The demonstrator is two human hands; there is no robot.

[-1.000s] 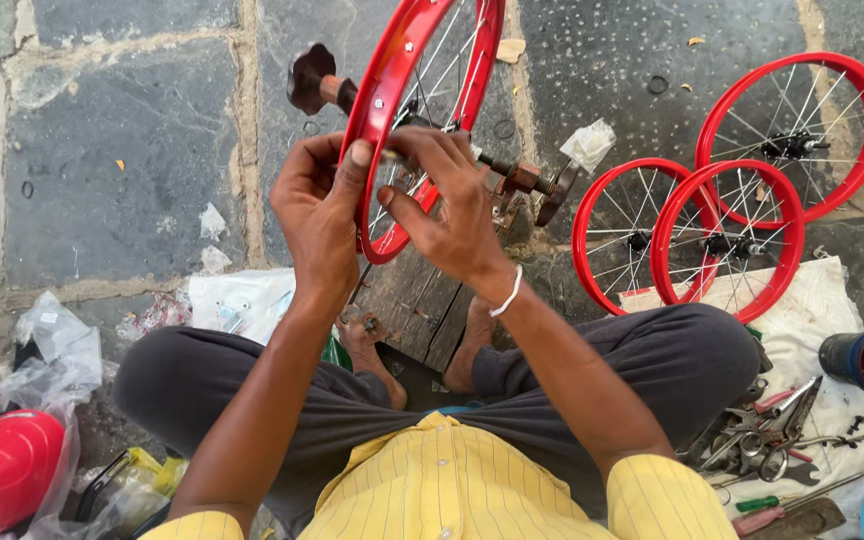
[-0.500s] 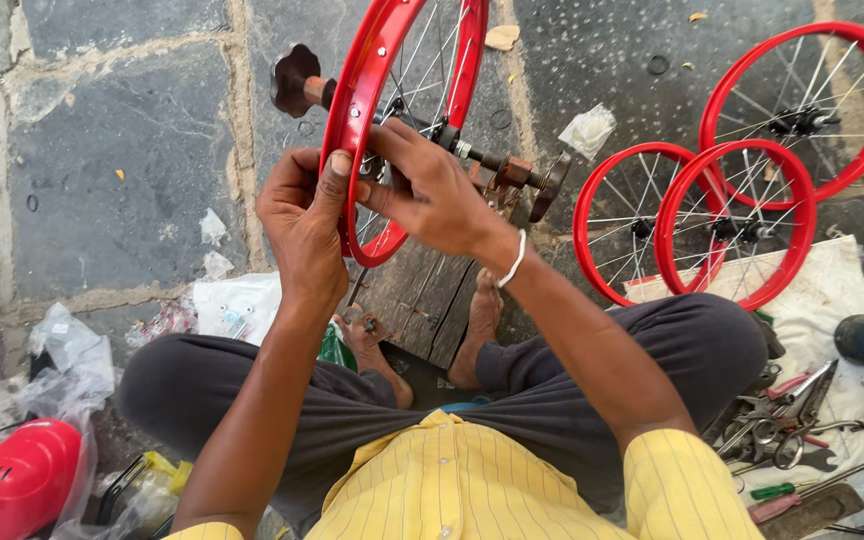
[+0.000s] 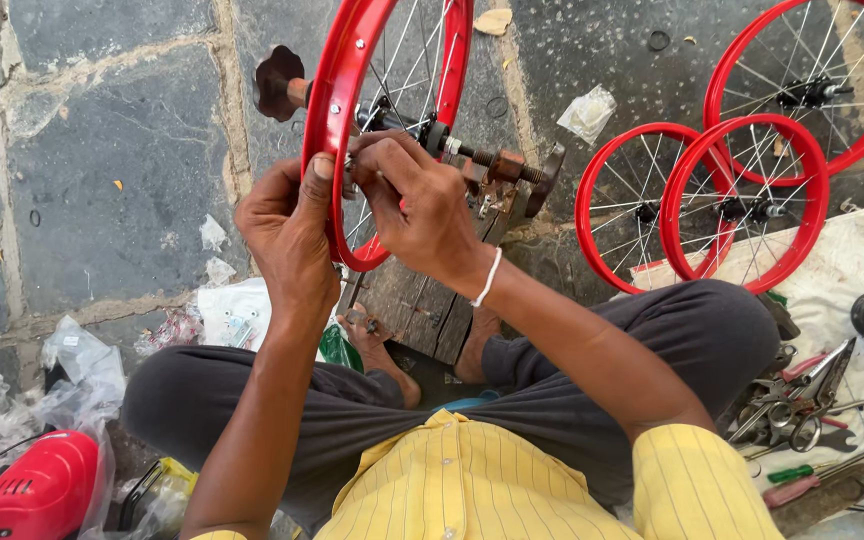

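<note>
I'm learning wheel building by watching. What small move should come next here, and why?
Probably a slight turn of the spoke end pinched by the right hand at the inner side of the red rim, since the left hand braces that rim, thumb over its edge.

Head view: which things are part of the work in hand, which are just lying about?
In hand:
left hand
right hand
red wheel rim
axle stand

Lying about:
three spare red wheels
pliers and screwdrivers
red plastic casing
plastic bags

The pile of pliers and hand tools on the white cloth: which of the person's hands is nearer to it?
Right. The right hand works inside the red wheel rim, on the side toward the tools; the left hand grips the rim's outer edge, farther away.
</note>
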